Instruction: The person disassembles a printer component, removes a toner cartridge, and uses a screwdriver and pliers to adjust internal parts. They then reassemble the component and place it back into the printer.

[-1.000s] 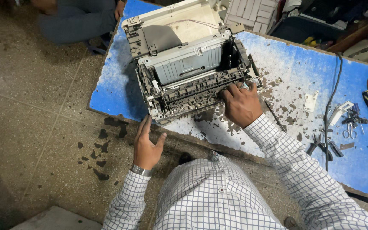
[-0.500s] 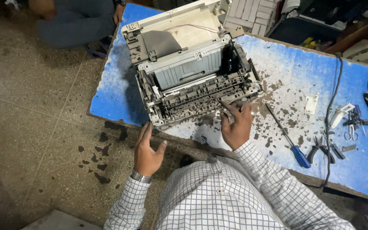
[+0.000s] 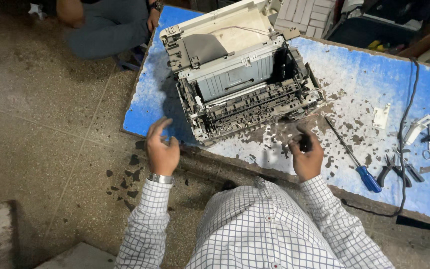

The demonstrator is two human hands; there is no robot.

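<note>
A dismantled printer (image 3: 240, 84) sits on the worn blue table (image 3: 364, 84), its covers off and its inner frame exposed. The left hand (image 3: 161, 149) hovers just in front of the printer's near left corner, fingers loosely curled and grasping nothing. The right hand (image 3: 305, 154) is raised near the printer's near right corner, its fingers pinched on a small dark part (image 3: 304, 144) too small to make out. Right of the printer lie a blue-handled screwdriver (image 3: 354, 157) and pliers (image 3: 391, 169). Beyond the printer's far left, a seated person (image 3: 108, 27) is cut off by the frame.
</note>
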